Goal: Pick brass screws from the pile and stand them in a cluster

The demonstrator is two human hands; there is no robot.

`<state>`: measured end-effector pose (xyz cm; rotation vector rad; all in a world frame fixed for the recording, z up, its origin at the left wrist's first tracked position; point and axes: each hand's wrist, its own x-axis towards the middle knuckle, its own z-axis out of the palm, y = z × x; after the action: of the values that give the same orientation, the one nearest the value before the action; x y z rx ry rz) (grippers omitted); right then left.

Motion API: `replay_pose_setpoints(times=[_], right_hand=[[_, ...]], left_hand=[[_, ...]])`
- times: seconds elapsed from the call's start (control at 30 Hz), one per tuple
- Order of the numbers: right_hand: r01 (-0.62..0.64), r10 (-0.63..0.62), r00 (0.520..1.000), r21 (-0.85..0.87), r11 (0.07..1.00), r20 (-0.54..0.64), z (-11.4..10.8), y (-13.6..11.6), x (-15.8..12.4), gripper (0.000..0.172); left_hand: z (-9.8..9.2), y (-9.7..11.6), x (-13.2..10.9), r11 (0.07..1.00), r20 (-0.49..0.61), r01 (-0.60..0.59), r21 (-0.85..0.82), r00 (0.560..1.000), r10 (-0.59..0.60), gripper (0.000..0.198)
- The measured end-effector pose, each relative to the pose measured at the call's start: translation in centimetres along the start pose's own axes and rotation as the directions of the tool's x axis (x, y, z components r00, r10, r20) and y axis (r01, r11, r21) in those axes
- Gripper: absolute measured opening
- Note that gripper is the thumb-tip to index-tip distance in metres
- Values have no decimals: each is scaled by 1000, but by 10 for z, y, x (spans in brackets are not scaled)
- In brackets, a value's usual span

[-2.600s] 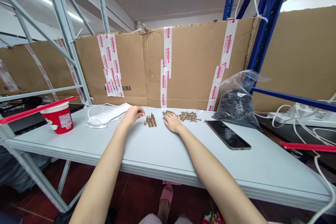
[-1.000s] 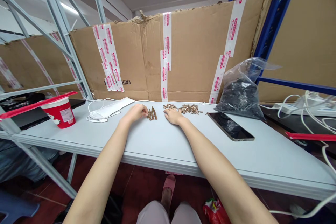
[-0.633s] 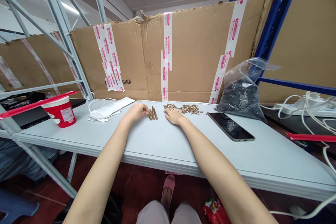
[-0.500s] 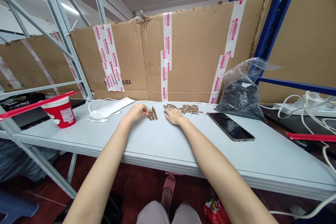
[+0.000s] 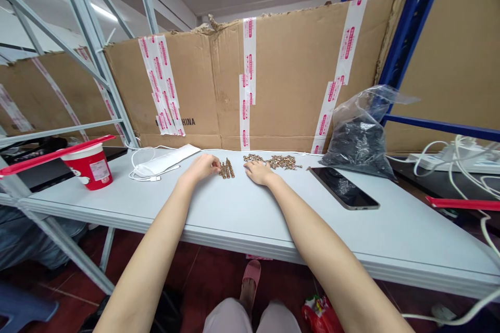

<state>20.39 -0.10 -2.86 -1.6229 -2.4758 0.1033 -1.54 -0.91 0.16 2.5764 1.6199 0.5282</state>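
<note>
My left hand (image 5: 203,166) rests on the table at the left end of a short row of small brass-coloured screws (image 5: 227,169). Its fingers are curled, with the tips against the row's left side; whether a screw is between them is hidden. These screws lie side by side in narrow upright columns. My right hand (image 5: 257,172) lies palm down with its fingers stretched out, at the near left edge of a loose heap of similar screws (image 5: 284,162). Part of the heap shows just beyond its fingers.
The white table (image 5: 238,213) backs onto a taped cardboard wall (image 5: 281,83). A black phone (image 5: 344,188) and a clear bag of dark pieces (image 5: 355,145) are at the right. At the left are a white power strip (image 5: 167,161) with cables and a red cup (image 5: 91,169).
</note>
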Motion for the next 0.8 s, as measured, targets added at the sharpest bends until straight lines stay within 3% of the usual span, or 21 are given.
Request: replay_pose_setpoints(times=[0.23, 0.43, 0.63, 0.8], right_hand=[[8, -8, 1000, -3, 1000, -3, 2, 2, 2, 42], [5, -5, 1000, -6, 1000, 1, 1, 2, 2, 42], [3, -3, 1000, -15, 1000, 7, 0, 1, 0, 41], [17, -17, 1000, -18, 1000, -8, 2, 2, -1, 41]], left_hand=[[-1, -4, -1, 999, 9, 31, -12, 999, -30, 9], [-2, -18, -4, 993, -99, 106, -61, 989, -111, 25], [3, -27, -1, 977, -157, 209, 50, 967, -198, 6], [12, -28, 5, 969, -235, 206, 137, 957, -171, 15]])
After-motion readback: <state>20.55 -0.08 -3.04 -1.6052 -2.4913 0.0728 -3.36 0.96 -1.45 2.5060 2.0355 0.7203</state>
